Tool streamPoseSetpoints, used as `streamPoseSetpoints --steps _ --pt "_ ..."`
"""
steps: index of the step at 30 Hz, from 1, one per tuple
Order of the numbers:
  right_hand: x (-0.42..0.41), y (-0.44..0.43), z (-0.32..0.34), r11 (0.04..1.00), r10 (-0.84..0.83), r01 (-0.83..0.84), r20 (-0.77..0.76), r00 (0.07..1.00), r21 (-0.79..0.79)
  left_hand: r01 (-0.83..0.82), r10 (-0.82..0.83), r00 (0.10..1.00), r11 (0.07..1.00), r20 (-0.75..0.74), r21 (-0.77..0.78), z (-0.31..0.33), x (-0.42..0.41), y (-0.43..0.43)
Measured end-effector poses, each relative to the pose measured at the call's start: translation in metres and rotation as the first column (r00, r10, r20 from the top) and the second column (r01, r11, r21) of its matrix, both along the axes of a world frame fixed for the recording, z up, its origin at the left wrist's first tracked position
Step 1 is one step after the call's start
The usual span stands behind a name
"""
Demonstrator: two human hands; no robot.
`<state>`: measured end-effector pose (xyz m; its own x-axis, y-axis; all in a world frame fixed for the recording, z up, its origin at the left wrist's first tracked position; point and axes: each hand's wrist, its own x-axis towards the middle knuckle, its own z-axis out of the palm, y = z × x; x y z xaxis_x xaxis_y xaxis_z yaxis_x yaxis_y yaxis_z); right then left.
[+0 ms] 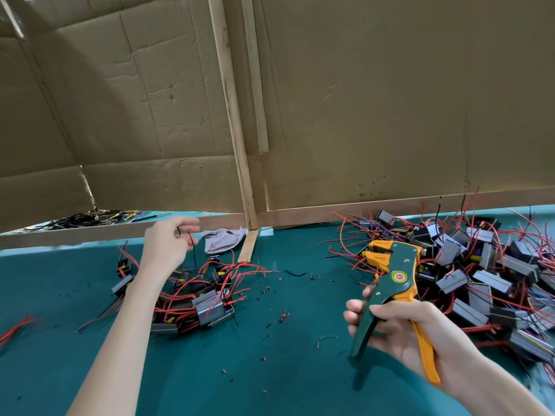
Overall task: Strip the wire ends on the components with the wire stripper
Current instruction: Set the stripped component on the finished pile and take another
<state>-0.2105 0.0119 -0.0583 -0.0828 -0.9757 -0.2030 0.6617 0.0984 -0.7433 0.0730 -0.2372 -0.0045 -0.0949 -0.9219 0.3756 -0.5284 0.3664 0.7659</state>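
Teal matting covers the counter [270,370], and at its far left edge lies a loose bunch of red wires [18,328]. Next along is a small pile of components [198,298], grey blocks trailing red leads. Above it the left hand [168,244] is raised with its fingers curled, pinching what looks like a thin dark wire [193,253] that hangs down toward that pile; the hand is blurred, so the exact grip is hard to read. Just beyond is a crumpled cloth [223,240] against the cardboard wall [390,100]. Scraps of insulation [282,316] dot the middle of the counter. Further right, the right hand [402,331] grips the wire stripper [393,283] around both handles, which stand spread, with its yellow head up and well apart from the wire. A large heap of components [480,280] sits behind it. To my eye the step is bringing wire and tool together. Feed only the tip squarely into the head and squeeze smoothly. Hold the lead close to its end so the pull doesn't strain the joint at the block.
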Motion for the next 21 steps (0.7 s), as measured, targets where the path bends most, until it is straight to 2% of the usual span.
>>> streamPoseSetpoints --steps 4,7,9,11,13,16,19,21 --pt "0.001 0.0 0.001 1.0 -0.011 0.011 0.001 1.0 0.002 0.009 -0.021 0.999 0.969 -0.045 -0.248 0.015 -0.007 0.017" --pt "0.001 0.001 0.002 1.0 -0.013 0.013 0.003 1.0 -0.004 0.096 -0.182 0.962 0.922 -0.203 -0.375 0.036 -0.024 0.041" --pt "0.002 0.002 0.003 1.0 -0.014 0.014 0.0 1.0 -0.006 0.205 -0.35 0.853 0.907 -0.387 -0.367 0.045 -0.042 0.057" --pt "0.002 0.003 0.004 1.0 -0.013 0.013 -0.003 1.0 -0.007 0.335 -0.439 0.712 0.898 -0.548 -0.285 0.046 -0.064 0.073" --pt "0.002 0.003 0.004 1.0 -0.012 0.012 -0.006 1.0 -0.008 0.468 -0.475 0.641 0.864 -0.603 -0.184 0.038 -0.085 0.086" --pt "0.003 0.003 0.006 1.0 -0.018 0.018 -0.013 1.0 -0.007 0.582 -0.536 0.659 0.808 -0.528 -0.093 0.015 -0.109 0.096" --pt "0.003 0.003 0.007 1.0 -0.02 0.02 -0.015 1.0 -0.007 0.594 -0.587 0.752 0.801 -0.299 -0.077 -0.01 -0.122 0.098" --pt "0.003 0.003 0.007 1.0 -0.017 0.017 -0.013 1.0 -0.004 0.593 -0.588 0.777 0.804 -0.226 -0.053 -0.025 -0.126 0.098"
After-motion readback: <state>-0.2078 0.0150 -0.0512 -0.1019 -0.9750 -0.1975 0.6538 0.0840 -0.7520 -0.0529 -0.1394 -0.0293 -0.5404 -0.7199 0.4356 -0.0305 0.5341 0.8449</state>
